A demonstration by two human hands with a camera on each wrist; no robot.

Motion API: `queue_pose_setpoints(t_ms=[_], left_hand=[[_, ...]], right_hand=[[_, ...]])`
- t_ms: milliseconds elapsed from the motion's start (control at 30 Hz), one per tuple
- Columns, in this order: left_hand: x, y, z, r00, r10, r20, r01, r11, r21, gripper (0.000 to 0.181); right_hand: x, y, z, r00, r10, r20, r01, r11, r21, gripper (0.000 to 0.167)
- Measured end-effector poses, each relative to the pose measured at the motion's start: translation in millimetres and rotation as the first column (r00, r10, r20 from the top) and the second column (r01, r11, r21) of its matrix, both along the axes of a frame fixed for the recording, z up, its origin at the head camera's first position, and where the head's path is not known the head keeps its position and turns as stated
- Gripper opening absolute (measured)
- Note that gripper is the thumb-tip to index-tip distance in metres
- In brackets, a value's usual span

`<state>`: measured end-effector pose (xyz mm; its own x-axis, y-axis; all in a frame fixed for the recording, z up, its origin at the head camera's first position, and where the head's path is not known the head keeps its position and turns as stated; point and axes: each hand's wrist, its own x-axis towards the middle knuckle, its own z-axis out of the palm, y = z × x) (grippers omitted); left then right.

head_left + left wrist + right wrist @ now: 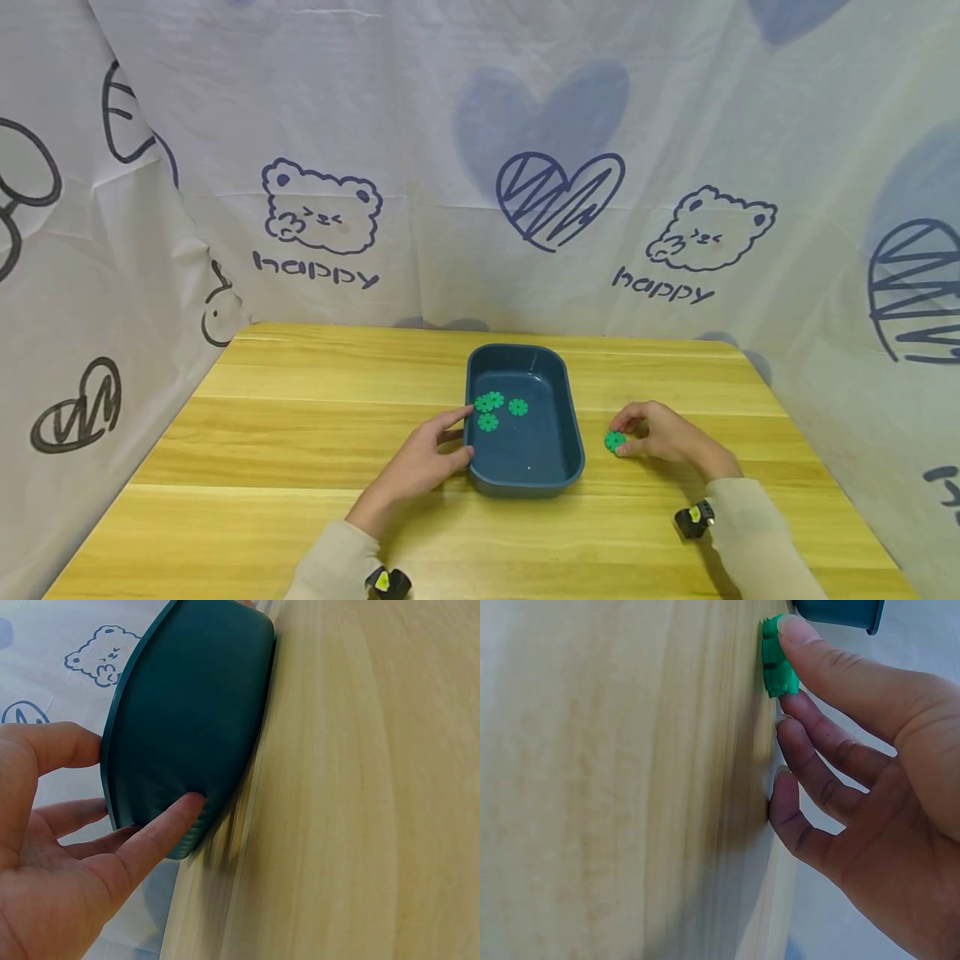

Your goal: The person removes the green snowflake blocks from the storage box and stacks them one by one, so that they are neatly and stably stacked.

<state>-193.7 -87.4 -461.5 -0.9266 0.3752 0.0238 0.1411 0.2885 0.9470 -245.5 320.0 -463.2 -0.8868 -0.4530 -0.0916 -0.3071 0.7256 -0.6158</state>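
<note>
A dark blue-green rectangular basin with rounded corners stands on the table, several green snowflake building discs lying flat inside it toward the left wall. My left hand touches the basin's left side with spread, fairly straight fingers. In the left wrist view the fingertips and thumb rest along the outer wall of the basin. To the right of the basin, my right hand pinches green snowflake building discs between thumb and fingers, just over the tabletop. They look stacked in the right wrist view; their exact number cannot be told.
The wooden table extends to both sides of the basin. A white curtain with bear and heart drawings hangs behind the table and at its sides. Each wrist wears a small black device.
</note>
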Motion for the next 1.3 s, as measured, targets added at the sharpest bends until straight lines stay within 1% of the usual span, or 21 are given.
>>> queue_pose_setpoints(t_ms=[133,433,533,700,933,1033,1167,1300], left_hand=[[0.1,-0.2,0.2,1.000,0.002,0.000,-0.002,1.000,0.000,0.060],[0.5,-0.4,1.1,1.000,0.010,0.004,-0.010,1.000,0.001,0.060],[0.4,-0.6,1.2,1.000,0.010,0.004,-0.010,1.000,0.002,0.060],[0.2,-0.8,1.4,1.000,0.008,0.007,-0.008,1.000,0.003,0.060],[0.0,-1.2,1.3,1.000,0.005,0.004,-0.005,1.000,0.005,0.060],[0.1,-1.3,1.0,1.000,0.004,0.001,-0.004,1.000,0.005,0.060],[0.1,-1.2,0.7,1.000,-0.001,-0.003,0.001,1.000,0.004,0.060],[0.2,-1.0,1.1,1.000,-0.005,-0.001,0.005,1.000,0.001,0.060]], right_hand=[[-1.3,0.2,-0.8,1.000,-0.008,0.000,0.008,1.000,0.012,0.028],[-2.9,-3.1,0.1,1.000,-0.016,-0.020,0.016,0.999,0.041,0.042],[-2.7,-5.5,0.3,0.999,-0.018,-0.029,0.020,0.998,0.052,0.040],[-2.3,-8.6,0.5,0.999,-0.023,-0.039,0.025,0.997,0.071,0.033],[-2.4,-9.5,1.3,0.998,-0.006,-0.057,0.010,0.997,0.081,0.029],[-2.5,-9.5,0.7,0.999,-0.005,-0.053,0.009,0.996,0.083,0.029],[-2.0,-8.0,0.4,0.998,-0.002,-0.057,0.007,0.997,0.079,0.033],[-0.7,-4.0,6.6,0.997,-0.001,-0.072,0.006,0.998,0.066,0.036]])
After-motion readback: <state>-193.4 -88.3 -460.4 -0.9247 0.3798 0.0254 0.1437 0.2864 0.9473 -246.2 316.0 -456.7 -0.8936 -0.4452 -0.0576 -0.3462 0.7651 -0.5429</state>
